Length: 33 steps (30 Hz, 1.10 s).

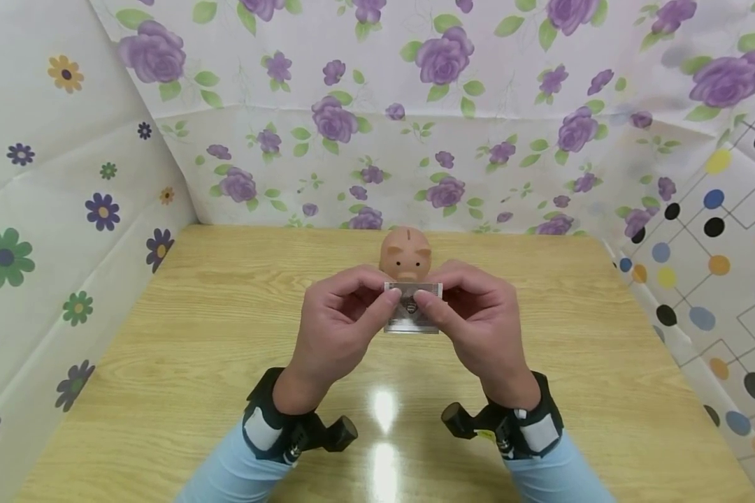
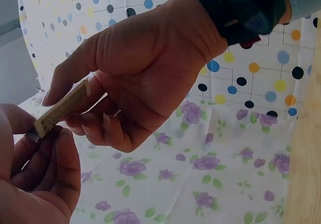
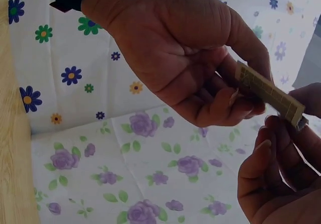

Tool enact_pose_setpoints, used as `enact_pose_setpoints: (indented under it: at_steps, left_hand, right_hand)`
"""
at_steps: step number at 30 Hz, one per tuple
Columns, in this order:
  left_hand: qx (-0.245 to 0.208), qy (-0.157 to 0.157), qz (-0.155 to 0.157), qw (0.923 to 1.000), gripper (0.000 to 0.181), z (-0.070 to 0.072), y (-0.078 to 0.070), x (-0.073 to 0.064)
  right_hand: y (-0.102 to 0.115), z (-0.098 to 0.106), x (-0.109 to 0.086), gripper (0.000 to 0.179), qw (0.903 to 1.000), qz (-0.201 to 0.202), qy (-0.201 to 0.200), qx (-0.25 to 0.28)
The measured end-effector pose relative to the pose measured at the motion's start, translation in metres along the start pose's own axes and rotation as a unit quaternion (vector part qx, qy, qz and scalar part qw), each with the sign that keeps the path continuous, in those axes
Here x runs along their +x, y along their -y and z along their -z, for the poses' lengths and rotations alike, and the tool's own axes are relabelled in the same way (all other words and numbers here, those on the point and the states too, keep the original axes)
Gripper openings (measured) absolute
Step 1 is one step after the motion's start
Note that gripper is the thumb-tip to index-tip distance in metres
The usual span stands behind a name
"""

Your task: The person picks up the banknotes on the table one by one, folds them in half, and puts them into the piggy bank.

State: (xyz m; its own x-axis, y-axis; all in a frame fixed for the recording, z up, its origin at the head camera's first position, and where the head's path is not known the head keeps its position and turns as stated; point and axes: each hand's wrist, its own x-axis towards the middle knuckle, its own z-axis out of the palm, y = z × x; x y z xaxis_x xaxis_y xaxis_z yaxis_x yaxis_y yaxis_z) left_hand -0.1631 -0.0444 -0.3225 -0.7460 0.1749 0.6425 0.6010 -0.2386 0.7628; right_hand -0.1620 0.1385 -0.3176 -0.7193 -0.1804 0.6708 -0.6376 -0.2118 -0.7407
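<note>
Both hands meet at the middle of the table in the head view. A small flat grey rectangle (image 1: 407,323) with a dark emblem, pale side edges and a glossy lower strip is held between them. My left hand (image 1: 338,323) pinches its left end, thumb on the near face. The right hand (image 1: 480,321) pinches the other end in the same way. In the left wrist view the rectangle's back (image 2: 64,106) looks beige with a grid of lines. Just behind the hands stands a pink piggy bank (image 1: 406,250), slot on top, its lower part hidden.
The wooden table (image 1: 226,335) reaches back to a purple-flowered sheet (image 1: 377,168). A sheet with flowers (image 1: 56,209) borders the left side, and a dotted sheet (image 1: 698,279) the right. Wrist straps with cameras (image 1: 298,423) jut inward over the table.
</note>
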Motion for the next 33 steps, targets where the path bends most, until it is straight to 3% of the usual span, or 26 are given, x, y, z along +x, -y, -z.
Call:
enact_pose_setpoints:
  at_steps: [6,13,21,33]
  left_hand:
    - [0.026,0.031,-0.019,0.9990,0.005,0.0010,0.0006,0.0011]
    - [0.032,0.036,-0.039,0.9981,0.006,0.0000,0.0002,0.0005]
    - [-0.013,0.036,-0.078,0.9962,0.010,-0.0040,0.0042,0.0003]
    - [-0.022,0.005,-0.055,0.9982,0.005,-0.0034,0.0030,-0.0002]
  right_hand:
    - [-0.0020,-0.0018,0.0007,0.005,0.9997,0.014,0.015,-0.013]
    - [-0.0018,-0.0043,0.0005,0.007,0.9991,0.034,0.025,-0.010]
    - [0.0006,-0.0046,-0.0005,0.007,0.9984,0.044,0.030,-0.018]
    - [-0.0002,-0.0054,-0.0002,0.009,0.9993,0.030,0.021,0.002]
